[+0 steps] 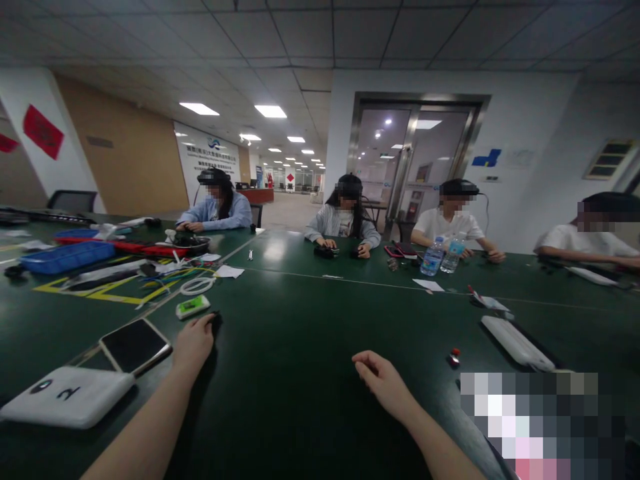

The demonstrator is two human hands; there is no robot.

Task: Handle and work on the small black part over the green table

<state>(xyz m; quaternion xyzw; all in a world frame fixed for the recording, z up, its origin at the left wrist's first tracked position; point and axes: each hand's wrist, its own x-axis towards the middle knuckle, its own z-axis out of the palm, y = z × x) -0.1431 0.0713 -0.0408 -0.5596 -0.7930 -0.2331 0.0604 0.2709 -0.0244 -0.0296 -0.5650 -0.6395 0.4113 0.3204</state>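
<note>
My left hand (194, 343) reaches out over the green table, its fingers closed on a small black object (217, 320) whose kind I cannot make out. Just beyond that hand lies a white device with a green face (193, 307). A tablet-like device with a dark screen (136, 345) is left of my wrist, touching or close to a white case marked with a black figure (67, 397). My right hand (381, 380) is low over the table at centre right. Its fingers are curled together, and nothing shows in them.
Blue trays (67, 259), cables (197, 287) and loose parts crowd the left side. Two water bottles (433, 257) stand across the table. At right are a small red-and-silver object (454, 359) and a long white case (517, 341). Several people wearing headgear sit opposite.
</note>
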